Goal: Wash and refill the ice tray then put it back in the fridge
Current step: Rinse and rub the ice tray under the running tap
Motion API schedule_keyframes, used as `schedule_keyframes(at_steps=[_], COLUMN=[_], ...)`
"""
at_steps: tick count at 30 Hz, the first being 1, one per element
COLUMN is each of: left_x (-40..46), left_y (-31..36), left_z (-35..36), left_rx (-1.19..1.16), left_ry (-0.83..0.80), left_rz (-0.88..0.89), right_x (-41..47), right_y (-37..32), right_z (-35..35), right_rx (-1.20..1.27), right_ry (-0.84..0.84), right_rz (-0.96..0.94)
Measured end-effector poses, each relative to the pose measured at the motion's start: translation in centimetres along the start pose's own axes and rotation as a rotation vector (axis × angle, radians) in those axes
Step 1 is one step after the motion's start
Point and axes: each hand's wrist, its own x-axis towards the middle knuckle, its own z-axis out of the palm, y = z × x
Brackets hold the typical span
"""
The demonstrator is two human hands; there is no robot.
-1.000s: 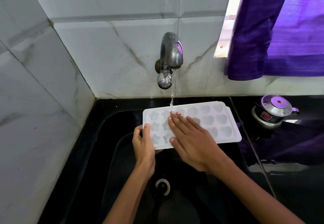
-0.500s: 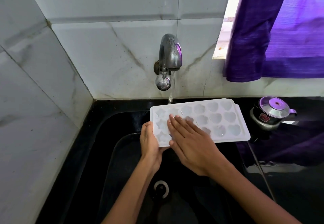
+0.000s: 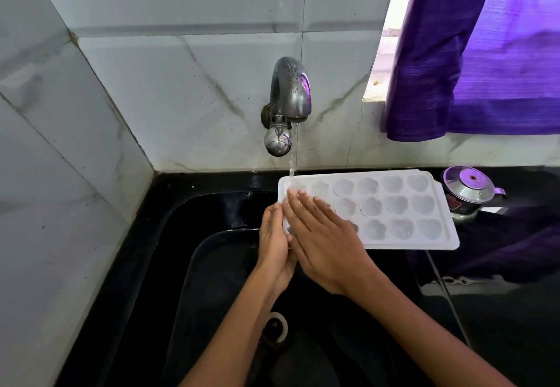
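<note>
One white plastic ice tray [image 3: 394,214] w/ shaped cups sits over the black sink [image 3: 181,265], under one grey metal tap [image 3: 289,95]. Water lands on the tray's left end. Left hand [image 3: 274,244] grips the tray's left edge. Right hand [image 3: 324,238] lies flat on top, fingers straight. One small steel pot [image 3: 468,188] on the black counter [image 3: 515,326]. One purple curtain [image 3: 485,53].

At the far right you have a purple fabric curtain [image 3: 491,62] hanging over a bright window opening, its hem just above the glossy black surface [image 3: 515,326]. On that surface, far right, sits a small steel pot with a lid [image 3: 468,188]. Grey-veined white marble wall tiles [image 3: 181,83] fill the far and left sides.
</note>
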Motion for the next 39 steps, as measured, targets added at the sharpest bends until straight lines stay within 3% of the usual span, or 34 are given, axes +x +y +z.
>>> schedule_keyframes(at_steps=[4, 10, 13, 20, 28, 33, 39], left_x=[0.9, 1.2, 0.8, 0.8, 0.2, -0.3, -1.2], left_y=[0.6, 1.3, 0.8, 0.5, 1.4, 1.9, 3.7], left_z=[0.2, -0.7, -1.2, -2.4, -7.3, -7.9, -9.4], left_rx=[-0.075, -0.079, -0.102, -0.041, -0.116, -0.096, -0.058], left_ry=[0.084, 0.128, 0.135, 0.147, 0.272, 0.292, 0.362], left_rz=[0.003, 0.07, 0.056, 0.065, 0.052, 0.078, 0.161], right_x=[-1.9, -1.9, -0.1, 3.3, 2.1, 1.6, 1.8], right_y=[0.6, 3.1, 2.8, -2.7, -4.4, -4.3, -1.5], right_z=[0.0, -0.1, 0.3, 1.5, 3.4, 3.4, 2.4], right_rx=[-0.021, 0.029, 0.097, 0.066, 0.127, 0.171, 0.189], right_ry=[-0.041, 0.021, -0.005, 0.065, -0.036, -0.014, -0.023], right_rz=[-0.043, 0.237, 0.275, 0.103, -0.217, -0.236, -0.062])
